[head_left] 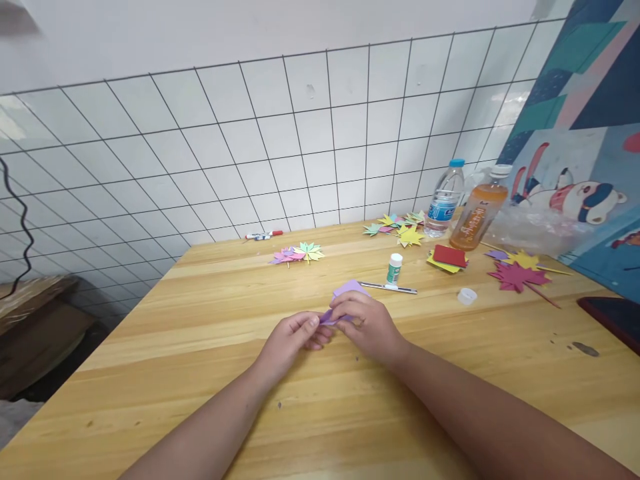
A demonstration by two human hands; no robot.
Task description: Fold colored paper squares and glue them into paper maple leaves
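Observation:
A folded piece of purple paper [351,287] is held between my two hands above the wooden table. My left hand [295,333] pinches its left end between thumb and fingers. My right hand [367,325] grips the paper from the right, with its fingers curled over the folds and hiding part of them. Just behind my right hand lies a slim silver pen-like tool [405,290]. A glue stick [395,269] with a white cap stands upright beside it.
Paper leaves [307,252] lie at the back, with more [410,235] by a water bottle [444,200] and an orange drink bottle [479,213]. Coloured paper squares [449,257], a clear cap [467,296], a maroon leaf [519,275] and a dark phone-like object [613,320] are rightward. Markers [264,235] lie near the wall.

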